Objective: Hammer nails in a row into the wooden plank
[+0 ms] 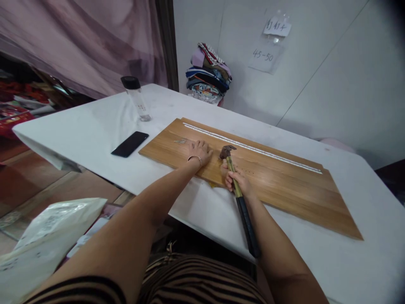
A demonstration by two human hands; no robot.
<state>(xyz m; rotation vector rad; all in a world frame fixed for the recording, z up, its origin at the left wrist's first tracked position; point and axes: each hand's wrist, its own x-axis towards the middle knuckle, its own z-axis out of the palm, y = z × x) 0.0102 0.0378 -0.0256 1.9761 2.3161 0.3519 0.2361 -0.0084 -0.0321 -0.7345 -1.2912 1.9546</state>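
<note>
My right hand (238,179) is wrapped round the upper handle of a claw hammer (234,173). Its rusty head rests at or just over a wooden board (291,190), and its black grip points back toward me. On the board, left of the hammer head, my left hand (201,151) lies palm down with the fingers somewhat spread; anything under the palm is hidden. A few loose nails (181,141) lie just left of that hand. Right of the hammer, a short row of small dark marks (248,171) shows on the wood.
A pale ruler-like strip (253,147) runs along the board's far side. On the white table (95,114) are a black phone (130,144) and a clear bottle (138,101) with a dark lid. Folded clothes (209,76) are stacked beyond, against the wall.
</note>
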